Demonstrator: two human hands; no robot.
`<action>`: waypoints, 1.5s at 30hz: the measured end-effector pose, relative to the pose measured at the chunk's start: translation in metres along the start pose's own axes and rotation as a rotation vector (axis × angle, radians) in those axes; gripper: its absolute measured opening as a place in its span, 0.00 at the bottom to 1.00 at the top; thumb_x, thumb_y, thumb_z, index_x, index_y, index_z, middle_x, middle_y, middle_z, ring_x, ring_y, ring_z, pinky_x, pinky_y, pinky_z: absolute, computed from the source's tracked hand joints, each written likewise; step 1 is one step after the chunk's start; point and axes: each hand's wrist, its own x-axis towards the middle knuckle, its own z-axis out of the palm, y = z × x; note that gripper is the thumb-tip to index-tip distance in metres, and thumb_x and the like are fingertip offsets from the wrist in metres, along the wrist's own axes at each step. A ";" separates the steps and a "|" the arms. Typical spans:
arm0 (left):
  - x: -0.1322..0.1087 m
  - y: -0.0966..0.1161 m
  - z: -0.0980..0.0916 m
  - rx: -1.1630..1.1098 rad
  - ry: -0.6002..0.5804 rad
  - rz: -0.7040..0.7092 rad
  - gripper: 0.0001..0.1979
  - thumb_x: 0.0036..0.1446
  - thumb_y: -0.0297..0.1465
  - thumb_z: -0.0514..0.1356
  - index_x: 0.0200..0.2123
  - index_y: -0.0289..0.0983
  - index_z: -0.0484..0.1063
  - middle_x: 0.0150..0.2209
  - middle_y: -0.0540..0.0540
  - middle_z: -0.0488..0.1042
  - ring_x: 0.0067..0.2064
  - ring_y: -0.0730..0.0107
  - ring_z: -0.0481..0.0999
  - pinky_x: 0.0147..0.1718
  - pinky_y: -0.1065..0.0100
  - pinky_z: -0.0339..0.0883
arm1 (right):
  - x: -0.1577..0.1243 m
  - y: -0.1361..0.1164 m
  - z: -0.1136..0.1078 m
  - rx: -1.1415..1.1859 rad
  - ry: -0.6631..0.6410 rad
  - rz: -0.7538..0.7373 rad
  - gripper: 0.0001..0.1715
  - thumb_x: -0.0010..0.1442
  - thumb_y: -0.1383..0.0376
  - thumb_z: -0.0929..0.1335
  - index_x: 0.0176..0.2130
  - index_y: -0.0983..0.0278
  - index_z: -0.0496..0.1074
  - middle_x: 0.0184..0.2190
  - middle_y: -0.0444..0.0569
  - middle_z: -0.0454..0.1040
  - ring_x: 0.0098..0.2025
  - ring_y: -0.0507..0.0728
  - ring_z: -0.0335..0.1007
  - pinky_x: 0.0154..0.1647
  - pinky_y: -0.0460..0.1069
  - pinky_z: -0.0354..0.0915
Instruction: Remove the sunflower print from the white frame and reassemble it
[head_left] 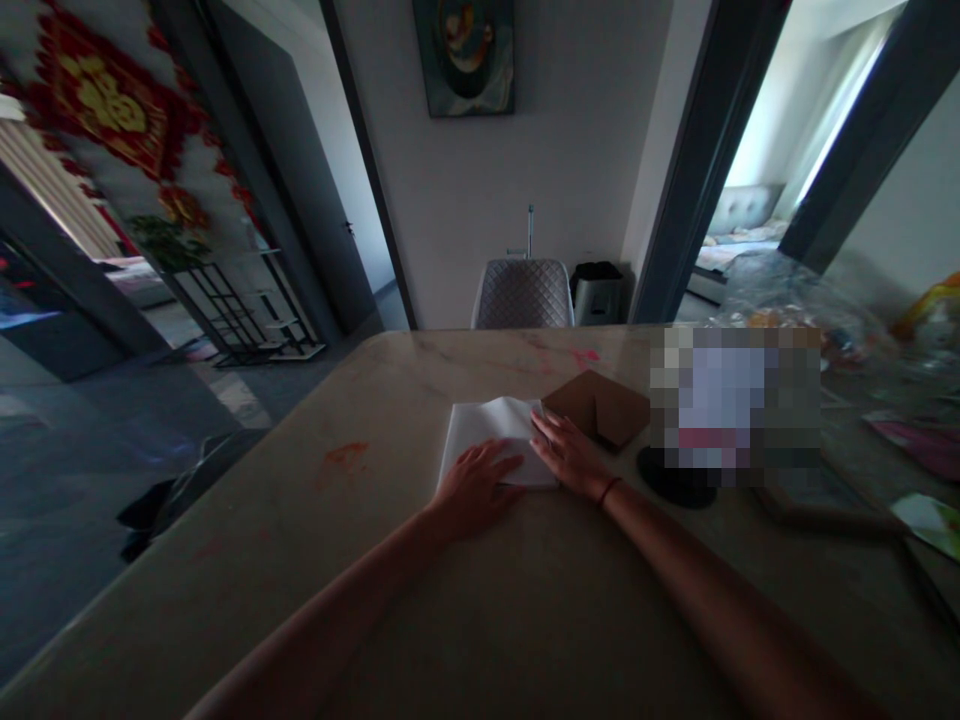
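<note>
A white sheet of paper, seemingly folded, lies on the table in front of me, its far edge slightly raised. My left hand rests palm down on its near left part, fingers stretched toward the right. On its right side lies my right hand, flat with fingers extended and a dark band round the wrist. Just beyond the right hand is a brown cardboard piece that looks like an envelope or folded card. Both hands partly cover the paper.
A pixelated patch hides something above a round black base on the right. Farther right are a dark flat tray-like thing and clear plastic bags. A quilted chair stands beyond the table, which has reddish smears.
</note>
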 end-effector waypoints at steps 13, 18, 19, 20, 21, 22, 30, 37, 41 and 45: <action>-0.001 -0.001 0.004 0.040 -0.074 -0.017 0.29 0.55 0.50 0.47 0.56 0.42 0.58 0.60 0.42 0.56 0.61 0.53 0.53 0.57 0.51 0.45 | -0.001 -0.003 0.001 -0.051 0.166 0.102 0.32 0.59 0.59 0.57 0.59 0.70 0.50 0.54 0.59 0.63 0.57 0.60 0.57 0.59 0.61 0.46; 0.000 0.002 0.001 0.047 -0.094 -0.027 0.29 0.56 0.48 0.47 0.58 0.41 0.56 0.61 0.41 0.54 0.61 0.55 0.51 0.57 0.53 0.45 | 0.003 -0.003 0.004 0.034 0.165 0.283 0.25 0.56 0.64 0.59 0.51 0.71 0.64 0.43 0.58 0.73 0.49 0.62 0.65 0.52 0.57 0.57; 0.000 0.002 0.000 0.055 -0.100 -0.027 0.29 0.56 0.48 0.46 0.58 0.41 0.55 0.61 0.41 0.54 0.61 0.55 0.51 0.57 0.53 0.45 | 0.004 -0.005 0.004 0.112 0.158 0.294 0.24 0.55 0.64 0.60 0.50 0.70 0.65 0.44 0.57 0.73 0.49 0.61 0.65 0.52 0.57 0.58; 0.000 0.002 0.000 0.065 -0.104 -0.029 0.29 0.56 0.48 0.46 0.58 0.41 0.55 0.61 0.41 0.53 0.61 0.55 0.51 0.57 0.53 0.45 | 0.005 -0.006 0.004 0.213 0.154 0.304 0.24 0.54 0.63 0.61 0.50 0.68 0.66 0.45 0.55 0.72 0.50 0.61 0.65 0.52 0.56 0.58; 0.001 0.003 -0.001 0.075 -0.105 -0.031 0.29 0.56 0.48 0.46 0.58 0.41 0.55 0.61 0.41 0.52 0.62 0.54 0.50 0.57 0.53 0.45 | 0.006 -0.008 0.004 0.331 0.151 0.316 0.24 0.53 0.62 0.62 0.49 0.66 0.66 0.46 0.54 0.72 0.50 0.60 0.65 0.51 0.55 0.59; 0.001 0.003 -0.001 0.086 -0.105 -0.032 0.30 0.56 0.48 0.47 0.58 0.41 0.54 0.62 0.41 0.52 0.62 0.54 0.50 0.57 0.53 0.45 | 0.008 -0.010 0.003 0.457 0.150 0.335 0.23 0.52 0.62 0.63 0.48 0.64 0.67 0.46 0.52 0.72 0.50 0.59 0.65 0.51 0.54 0.60; -0.001 -0.001 0.001 0.082 -0.044 0.010 0.28 0.57 0.46 0.47 0.58 0.42 0.54 0.62 0.42 0.52 0.62 0.57 0.50 0.58 0.54 0.46 | 0.010 -0.012 -0.003 1.142 0.126 0.599 0.23 0.46 0.60 0.67 0.43 0.65 0.70 0.36 0.49 0.77 0.40 0.60 0.71 0.36 0.51 0.65; -0.002 -0.003 0.000 0.040 0.006 0.044 0.27 0.58 0.46 0.47 0.59 0.43 0.53 0.62 0.45 0.52 0.62 0.61 0.50 0.58 0.55 0.45 | 0.006 -0.015 -0.012 1.453 -0.056 0.574 0.14 0.44 0.63 0.68 0.34 0.65 0.73 0.30 0.48 0.77 0.35 0.58 0.72 0.32 0.50 0.65; -0.002 -0.004 -0.001 0.015 0.036 0.027 0.27 0.58 0.46 0.45 0.59 0.43 0.51 0.62 0.46 0.53 0.62 0.64 0.50 0.58 0.57 0.46 | 0.004 -0.015 -0.016 1.509 -0.081 0.580 0.11 0.46 0.64 0.66 0.32 0.65 0.72 0.30 0.48 0.77 0.36 0.58 0.72 0.34 0.50 0.65; -0.002 -0.003 -0.002 0.001 0.028 0.011 0.29 0.58 0.47 0.45 0.60 0.42 0.50 0.62 0.46 0.52 0.62 0.65 0.50 0.59 0.58 0.46 | 0.003 -0.013 -0.017 1.526 -0.106 0.564 0.12 0.46 0.64 0.64 0.32 0.63 0.71 0.30 0.48 0.77 0.37 0.58 0.72 0.35 0.51 0.65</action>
